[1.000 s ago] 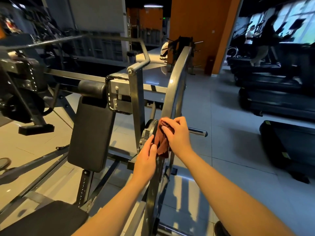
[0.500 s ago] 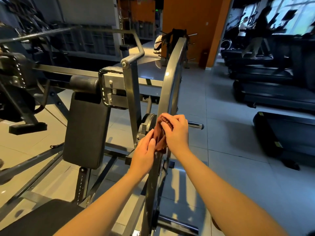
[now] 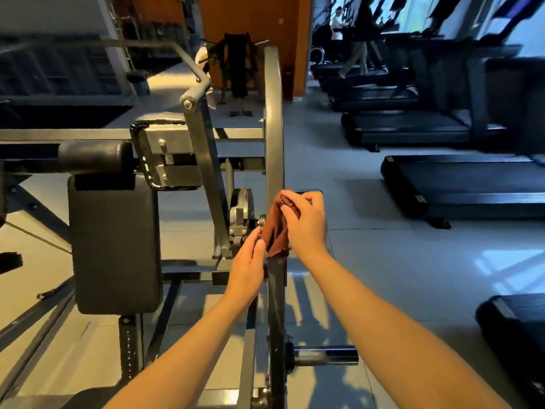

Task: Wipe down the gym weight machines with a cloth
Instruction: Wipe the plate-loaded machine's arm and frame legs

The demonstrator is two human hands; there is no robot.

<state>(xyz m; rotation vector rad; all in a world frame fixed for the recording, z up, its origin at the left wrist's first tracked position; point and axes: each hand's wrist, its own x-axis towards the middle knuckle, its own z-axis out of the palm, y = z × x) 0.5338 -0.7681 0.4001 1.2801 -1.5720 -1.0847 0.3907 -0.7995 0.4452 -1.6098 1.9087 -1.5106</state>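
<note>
Midway up the grey bar (image 3: 273, 128), one brown cloth (image 3: 275, 231) wraps the metal, its far side hidden. The right hand (image 3: 306, 225) grips it with curled fingers. The left hand (image 3: 247, 267) lies flat and straight-fingered, touching its edge. One pad (image 3: 115, 246) stands left. Blurred treadmills (image 3: 460, 184) on the right defy counting.

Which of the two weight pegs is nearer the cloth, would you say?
The upper peg, just behind the right hand holding the cloth; the lower peg sticks out far below.
</note>
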